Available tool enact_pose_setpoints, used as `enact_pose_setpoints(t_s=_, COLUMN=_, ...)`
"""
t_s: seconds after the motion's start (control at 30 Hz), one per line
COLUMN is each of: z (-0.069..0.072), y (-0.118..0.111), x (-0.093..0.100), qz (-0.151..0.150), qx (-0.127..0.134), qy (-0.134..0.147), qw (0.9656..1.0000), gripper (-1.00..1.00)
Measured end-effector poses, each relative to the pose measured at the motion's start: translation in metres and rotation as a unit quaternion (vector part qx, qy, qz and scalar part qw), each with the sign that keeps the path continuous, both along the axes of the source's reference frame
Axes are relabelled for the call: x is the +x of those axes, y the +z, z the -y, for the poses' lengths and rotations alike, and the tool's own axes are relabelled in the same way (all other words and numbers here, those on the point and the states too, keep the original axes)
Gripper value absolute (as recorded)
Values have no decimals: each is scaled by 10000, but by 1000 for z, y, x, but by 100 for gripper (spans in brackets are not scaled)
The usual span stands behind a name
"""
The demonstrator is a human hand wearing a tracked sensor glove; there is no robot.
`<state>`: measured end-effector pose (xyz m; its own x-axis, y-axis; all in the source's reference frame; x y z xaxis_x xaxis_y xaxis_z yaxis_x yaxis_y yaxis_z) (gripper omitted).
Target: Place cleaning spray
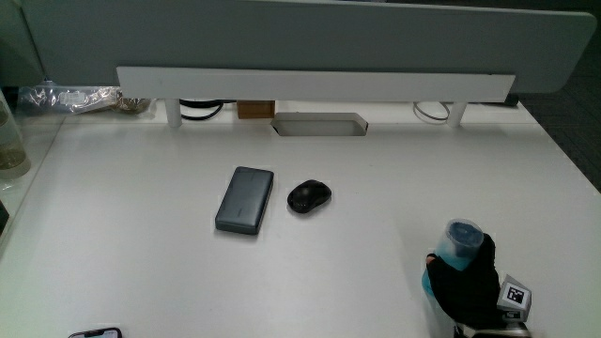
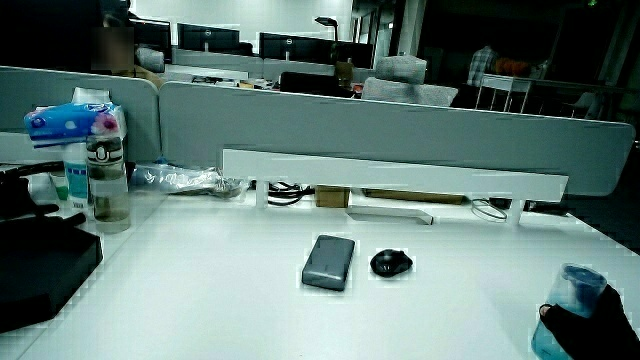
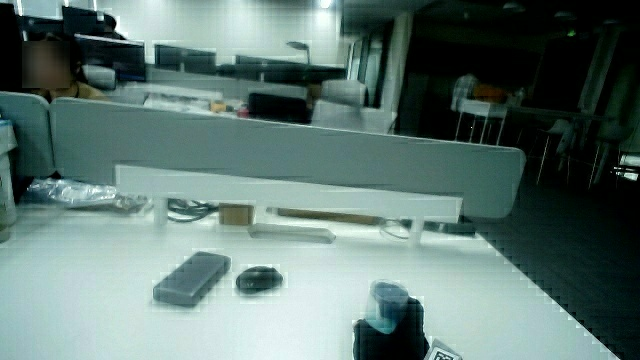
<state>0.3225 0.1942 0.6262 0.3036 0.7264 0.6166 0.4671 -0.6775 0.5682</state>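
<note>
The hands [image 1: 472, 289] is wrapped closed round the cleaning spray [image 1: 460, 242], held upright near the worktop's [image 1: 357, 282] edge closest to the person, well apart from the mouse [image 1: 308, 196]; best lower it straight, base flat; loosen the grip only once it stands steady.

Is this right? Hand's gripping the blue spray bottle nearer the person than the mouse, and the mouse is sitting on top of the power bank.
One thing is off. The mouse is not on the power bank; it sits on the table beside it, with a gap between them, as the main view shows. The rest holds: the hand grips the blue spray bottle, nearer the person than the mouse.
</note>
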Motion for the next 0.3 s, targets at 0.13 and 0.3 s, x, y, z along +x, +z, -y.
enact_pose_setpoints(t_s=0.13, z=1, y=6, x=8, qz=453, qx=-253, qy=-354, qw=9980, gripper=-58)
enact_pose_setpoints(t_s=0.3, z=-3, y=9, x=20, qz=832, qx=-395, qy=-630, qw=9938, gripper=-84)
